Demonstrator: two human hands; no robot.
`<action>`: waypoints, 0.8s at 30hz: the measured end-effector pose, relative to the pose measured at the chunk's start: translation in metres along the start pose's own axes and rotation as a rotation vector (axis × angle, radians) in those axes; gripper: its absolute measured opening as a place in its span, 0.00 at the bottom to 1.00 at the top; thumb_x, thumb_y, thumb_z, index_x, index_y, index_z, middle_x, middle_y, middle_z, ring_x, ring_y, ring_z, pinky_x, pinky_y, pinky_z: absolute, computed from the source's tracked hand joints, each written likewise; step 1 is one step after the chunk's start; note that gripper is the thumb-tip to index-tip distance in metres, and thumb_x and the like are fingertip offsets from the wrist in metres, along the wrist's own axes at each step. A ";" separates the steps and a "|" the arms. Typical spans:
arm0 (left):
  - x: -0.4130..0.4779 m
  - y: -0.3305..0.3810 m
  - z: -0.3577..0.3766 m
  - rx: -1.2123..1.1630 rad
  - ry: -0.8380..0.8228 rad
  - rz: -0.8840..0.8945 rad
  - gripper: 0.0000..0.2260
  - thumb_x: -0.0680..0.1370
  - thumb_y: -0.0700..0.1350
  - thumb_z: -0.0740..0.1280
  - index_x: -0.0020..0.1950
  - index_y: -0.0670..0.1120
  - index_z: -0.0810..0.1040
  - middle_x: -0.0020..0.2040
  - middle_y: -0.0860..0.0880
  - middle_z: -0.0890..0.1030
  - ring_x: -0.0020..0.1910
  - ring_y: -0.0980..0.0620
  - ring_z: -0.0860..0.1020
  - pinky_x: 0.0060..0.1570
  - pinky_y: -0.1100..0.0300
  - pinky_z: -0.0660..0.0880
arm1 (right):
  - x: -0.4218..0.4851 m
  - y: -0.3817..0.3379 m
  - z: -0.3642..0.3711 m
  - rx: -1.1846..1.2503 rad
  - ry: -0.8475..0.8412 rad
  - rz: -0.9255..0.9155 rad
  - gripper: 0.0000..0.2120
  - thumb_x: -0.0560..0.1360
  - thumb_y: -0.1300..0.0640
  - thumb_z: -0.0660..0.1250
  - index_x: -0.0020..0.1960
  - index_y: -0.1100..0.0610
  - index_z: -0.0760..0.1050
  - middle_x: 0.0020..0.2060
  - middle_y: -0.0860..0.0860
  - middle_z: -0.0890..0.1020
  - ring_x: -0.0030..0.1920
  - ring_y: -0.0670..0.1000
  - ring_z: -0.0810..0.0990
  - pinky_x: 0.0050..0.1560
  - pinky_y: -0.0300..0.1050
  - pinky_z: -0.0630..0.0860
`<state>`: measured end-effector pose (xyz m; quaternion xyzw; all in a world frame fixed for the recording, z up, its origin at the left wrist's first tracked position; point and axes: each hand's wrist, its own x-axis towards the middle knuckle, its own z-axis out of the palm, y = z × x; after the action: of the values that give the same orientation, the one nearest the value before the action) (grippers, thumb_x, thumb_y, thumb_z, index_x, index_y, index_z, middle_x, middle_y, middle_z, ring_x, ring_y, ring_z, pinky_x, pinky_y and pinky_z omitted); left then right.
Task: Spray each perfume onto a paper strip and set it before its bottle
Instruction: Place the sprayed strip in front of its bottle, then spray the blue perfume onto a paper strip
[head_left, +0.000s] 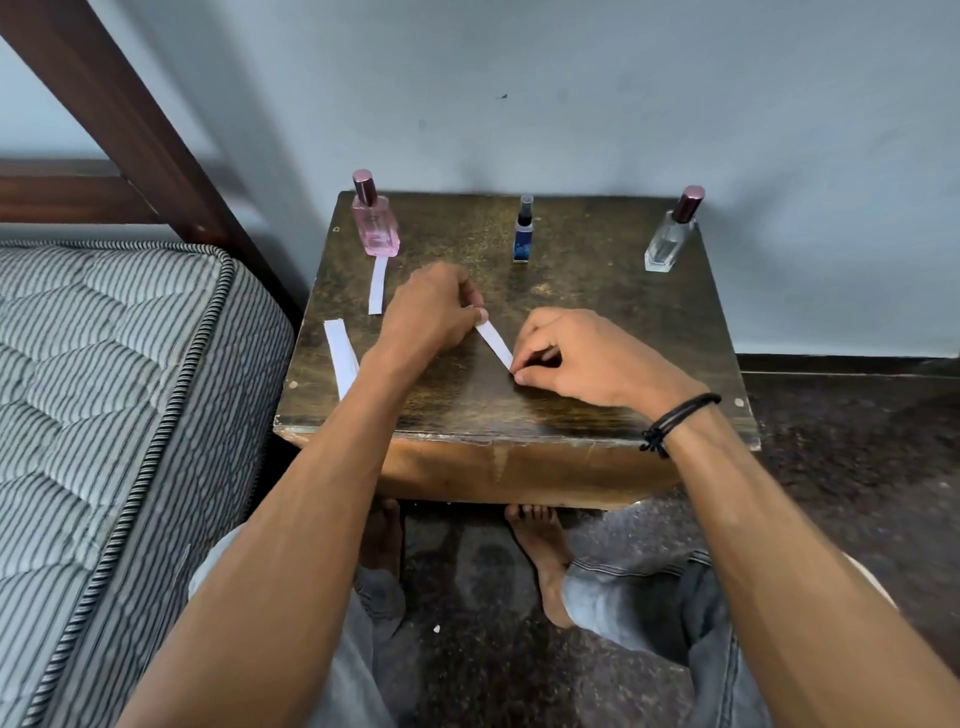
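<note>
Paper strip (496, 343), pinched between your left grip (431, 312) and right grip (582, 358) over the middle of the counter (597, 291), may crease if both pull, and a hasty reach could topple the slim blue bottle (523, 234) at the back edge.

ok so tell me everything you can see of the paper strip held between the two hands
The paper strip is narrow, flat and plain white, thin paper by its look, with no marks showing. It runs diagonally low over the middle of the dark wooden table, its far end pinched by the left hand and its near end by the right hand. Whether it touches the tabletop cannot be told. It sits nearer than the blue bottle, apart from it.
</note>
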<state>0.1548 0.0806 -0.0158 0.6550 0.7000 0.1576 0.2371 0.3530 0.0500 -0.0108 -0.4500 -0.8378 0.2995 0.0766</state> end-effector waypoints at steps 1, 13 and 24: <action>0.000 0.000 -0.001 -0.008 -0.004 -0.004 0.04 0.74 0.46 0.75 0.42 0.52 0.81 0.46 0.51 0.82 0.49 0.49 0.81 0.53 0.50 0.79 | 0.000 0.000 0.000 0.008 0.021 0.008 0.04 0.77 0.53 0.74 0.50 0.50 0.87 0.49 0.40 0.80 0.48 0.42 0.80 0.56 0.48 0.79; 0.002 -0.010 -0.010 -0.180 0.011 -0.007 0.04 0.74 0.42 0.76 0.45 0.48 0.83 0.38 0.54 0.81 0.40 0.56 0.80 0.45 0.61 0.75 | 0.020 0.006 -0.013 0.343 0.646 0.357 0.07 0.77 0.54 0.74 0.54 0.51 0.84 0.48 0.43 0.84 0.48 0.37 0.79 0.49 0.29 0.74; -0.002 -0.014 -0.011 -0.170 -0.013 0.056 0.05 0.74 0.44 0.76 0.47 0.50 0.82 0.40 0.53 0.81 0.39 0.59 0.77 0.39 0.67 0.70 | 0.082 0.007 0.002 0.387 0.655 0.405 0.30 0.74 0.46 0.76 0.73 0.52 0.74 0.69 0.49 0.78 0.67 0.48 0.77 0.69 0.49 0.74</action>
<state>0.1368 0.0784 -0.0141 0.6528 0.6640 0.2188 0.2917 0.3098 0.1176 -0.0280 -0.6539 -0.5925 0.3013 0.3613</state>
